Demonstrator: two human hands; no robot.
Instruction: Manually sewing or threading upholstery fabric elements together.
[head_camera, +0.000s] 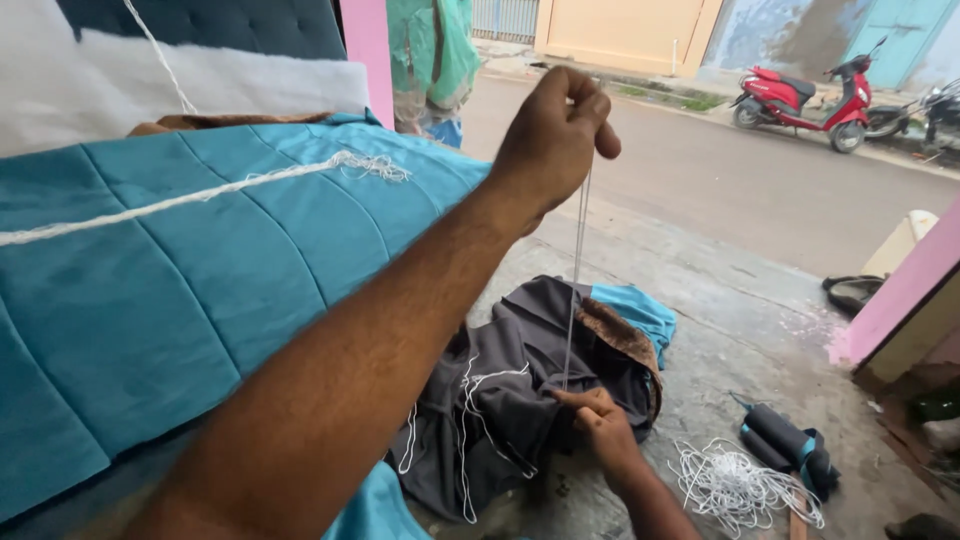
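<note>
Left hand (555, 135) was raised high, fingers curled tight, pinching the top end of a thin white thread (576, 280). Thread ran taut and nearly straight down from that pinch to the right hand (600, 415). Right hand sat low on the dark grey fabric (500, 400), fingertips pressed together and pinching the thread's lower end right at the cloth surface.

Grey fabric lay crumpled on the ground, with loose white stitching looping across it in uneven lines. A brown fuzzy edge (620, 340) and a bit of light blue cloth (640, 310) showed along its far side. Thread looked like plain white cord, thin, doubled or single could not be told.

To the left, a teal quilted cushion (180, 290) filled much of the view, with a thick white cord (180, 200) lying across its top and fraying at the end. White padding (150, 80) and a dark tufted panel (230, 25) stood behind it.

Ground was rough grey concrete floor (720, 300), dusty with white specks. A loose tangle of white thread (740, 485) lay near the right hand, just beside a dark rolled bundle (790, 445) with a teal strap. Pink wall edge (900, 295) at right. Beyond, an open road (720, 180) with a red scooter (800, 100) parked on the far side.
</note>
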